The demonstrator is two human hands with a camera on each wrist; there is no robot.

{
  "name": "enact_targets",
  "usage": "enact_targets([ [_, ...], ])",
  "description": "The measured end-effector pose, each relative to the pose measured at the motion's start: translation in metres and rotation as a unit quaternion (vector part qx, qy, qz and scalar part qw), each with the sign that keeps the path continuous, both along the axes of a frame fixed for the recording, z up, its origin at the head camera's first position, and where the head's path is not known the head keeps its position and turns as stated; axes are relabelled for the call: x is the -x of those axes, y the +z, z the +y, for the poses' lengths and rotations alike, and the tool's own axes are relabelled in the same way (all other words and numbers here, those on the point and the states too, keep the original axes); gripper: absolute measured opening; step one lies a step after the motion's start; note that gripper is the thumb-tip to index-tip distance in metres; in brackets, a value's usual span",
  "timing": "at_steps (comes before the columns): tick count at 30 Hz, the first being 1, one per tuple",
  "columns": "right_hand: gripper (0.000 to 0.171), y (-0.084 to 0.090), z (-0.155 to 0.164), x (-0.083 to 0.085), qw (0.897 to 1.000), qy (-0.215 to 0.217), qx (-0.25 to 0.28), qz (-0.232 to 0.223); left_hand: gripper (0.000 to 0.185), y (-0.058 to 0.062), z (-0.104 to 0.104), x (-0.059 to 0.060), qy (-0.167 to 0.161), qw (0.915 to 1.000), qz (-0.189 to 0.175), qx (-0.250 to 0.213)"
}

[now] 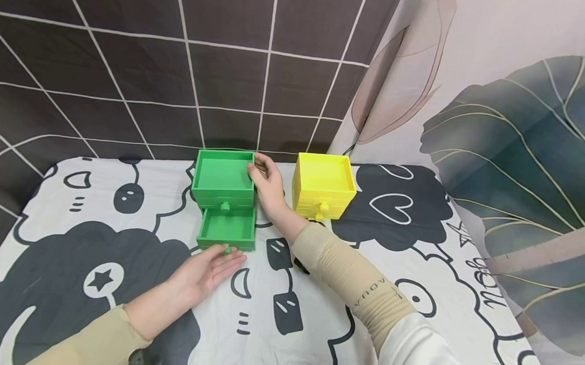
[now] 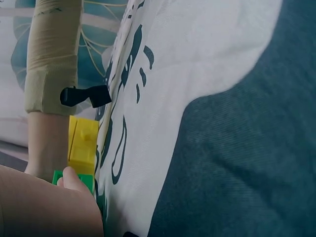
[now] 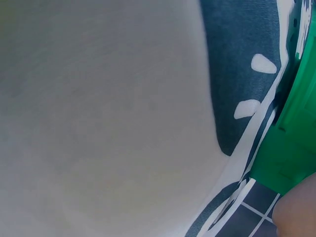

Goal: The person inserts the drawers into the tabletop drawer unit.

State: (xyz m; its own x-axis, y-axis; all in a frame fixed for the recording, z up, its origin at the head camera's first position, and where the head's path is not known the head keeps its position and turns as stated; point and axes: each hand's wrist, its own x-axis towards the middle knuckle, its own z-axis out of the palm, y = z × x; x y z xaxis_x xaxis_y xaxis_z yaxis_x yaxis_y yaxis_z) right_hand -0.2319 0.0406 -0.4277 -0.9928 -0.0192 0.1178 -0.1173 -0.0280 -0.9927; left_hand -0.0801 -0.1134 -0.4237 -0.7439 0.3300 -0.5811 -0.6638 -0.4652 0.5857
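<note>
A small green drawer box (image 1: 224, 170) with a tray-like top stands on the patterned cloth. Its lower drawer (image 1: 228, 226) is pulled out toward me and shows a bare floor; the upper drawer is closed. My left hand (image 1: 200, 274), palm turned up, pinches the lower drawer's knob (image 1: 228, 249) at the front, the fingers reaching beneath it. The right hand (image 1: 268, 186) grips the box's right side, thumb on the top rim and fingers around toward the back. In the right wrist view only part of the green box (image 3: 286, 153) and a bit of hand show.
To the right, a yellow drawer box (image 1: 325, 176) of similar shape stands with its drawers closed. A dark gridded curtain (image 1: 228, 78) rises right behind both boxes. A leaf-patterned curtain (image 1: 526, 135) hangs on the right. Black-and-white cloth (image 1: 281, 360) covers the surface.
</note>
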Motion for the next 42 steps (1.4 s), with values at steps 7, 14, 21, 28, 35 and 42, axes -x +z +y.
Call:
enact_targets([
  [7,0.042,0.001,0.001,-0.001,1.000,0.001,-0.005,0.003,0.020,-0.003,-0.002,0.000,0.002,0.9999,0.004,0.011],
  [14,0.043,0.001,0.000,-0.001,1.000,0.002,-0.001,0.002,0.020,-0.004,-0.002,0.001,0.003,0.9999,0.004,0.015],
  [21,0.044,0.000,0.000,0.000,1.000,0.006,0.003,0.001,0.021,-0.005,-0.002,0.001,0.005,0.9997,0.003,0.024],
  [28,0.043,-0.001,0.001,0.001,1.000,0.005,0.001,0.002,0.020,-0.005,-0.001,0.002,0.014,0.9996,-0.003,0.025],
  [35,0.043,0.001,0.000,0.000,1.000,0.005,0.003,-0.001,0.021,-0.004,0.000,0.006,0.019,0.9995,-0.008,0.023],
  [42,0.043,0.001,0.001,-0.001,1.000,0.007,0.004,0.001,0.021,-0.003,0.001,0.011,0.016,0.9995,-0.009,0.024],
])
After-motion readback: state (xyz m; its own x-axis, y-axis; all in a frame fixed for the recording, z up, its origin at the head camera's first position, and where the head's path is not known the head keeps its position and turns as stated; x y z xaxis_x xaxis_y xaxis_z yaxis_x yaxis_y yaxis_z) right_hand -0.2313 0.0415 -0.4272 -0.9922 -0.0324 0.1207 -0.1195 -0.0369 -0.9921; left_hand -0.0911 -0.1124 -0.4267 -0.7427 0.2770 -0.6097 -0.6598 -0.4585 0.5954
